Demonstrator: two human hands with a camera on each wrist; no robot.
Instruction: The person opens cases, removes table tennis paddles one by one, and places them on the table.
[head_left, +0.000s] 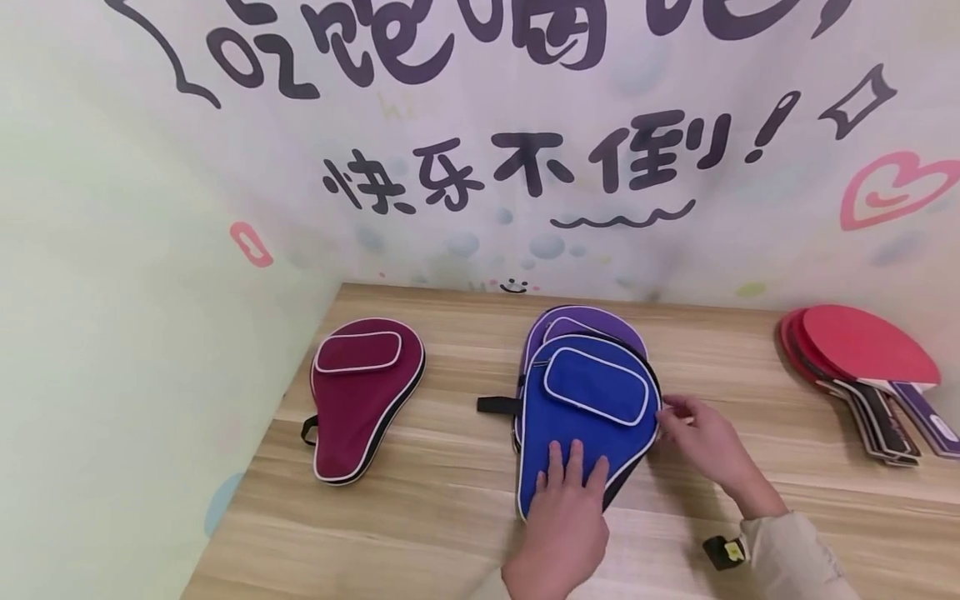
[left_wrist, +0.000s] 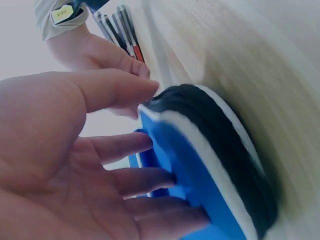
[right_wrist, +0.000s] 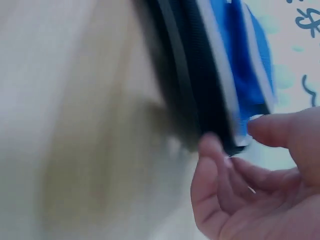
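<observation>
A blue table tennis bat case point(head_left: 570, 425) with white piping and a front pocket lies on the table, partly over a purple bat case point(head_left: 600, 319). My left hand point(head_left: 564, 529) rests on the narrow lower part of the blue case, fingers extended over its face. At the case's right edge, my right hand point(head_left: 708, 442) pinches the black zipped side point(right_wrist: 192, 65) between thumb and curled fingers. Whether a zip pull sits between those fingertips cannot be made out. Most of the purple case is hidden beneath the blue one.
On the left lies a maroon bat case point(head_left: 356, 400) with a black loop. Several red bats point(head_left: 870, 346) are stacked at the right, handles toward the front. A printed wall cloth point(head_left: 450, 233) rises behind the wooden table point(head_left: 360, 542).
</observation>
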